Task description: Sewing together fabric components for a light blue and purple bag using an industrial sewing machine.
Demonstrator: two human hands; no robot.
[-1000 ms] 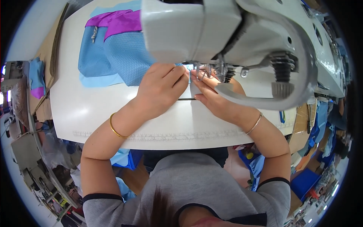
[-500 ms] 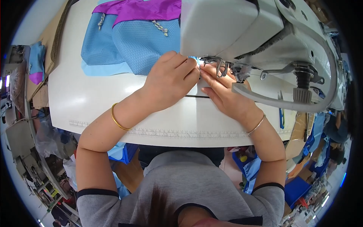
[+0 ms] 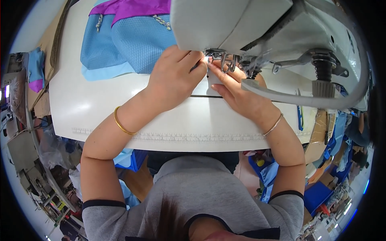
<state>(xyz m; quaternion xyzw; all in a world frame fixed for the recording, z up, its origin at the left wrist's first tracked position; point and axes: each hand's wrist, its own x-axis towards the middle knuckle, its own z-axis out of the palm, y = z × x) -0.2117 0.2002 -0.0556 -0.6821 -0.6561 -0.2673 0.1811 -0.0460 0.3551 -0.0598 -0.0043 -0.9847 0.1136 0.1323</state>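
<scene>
My left hand point(image 3: 175, 76) is closed with curled fingers beside the needle area of a white sewing machine point(image 3: 225, 24). Blue mesh fabric point(image 3: 136, 46) with a purple band point(image 3: 138, 10) and two speckled cords runs up to this hand, which pinches its edge; the pinched part is mostly hidden. Flat on the machine bed lies my right hand point(image 3: 237, 90), fingers stretched toward the presser foot point(image 3: 215, 53). Machine parts cover some of its fingers. Light blue cloth point(image 3: 106, 72) shows under the mesh.
A printed ruler scale point(image 3: 189, 138) follows the front edge of the white table point(image 3: 96, 104). Blue-handled thread snips point(image 3: 300, 117) lie at the right, near a cardboard piece point(image 3: 319, 132). Below the table are blue bins point(image 3: 138, 160) with cloth. A curved grey tube point(image 3: 297, 98) crosses near my right hand.
The whole view has shifted slightly, so machine and fabric appear farther left and up. Both hands keep their places by the presser foot. The light blue bit at my left fingertips is now hidden.
</scene>
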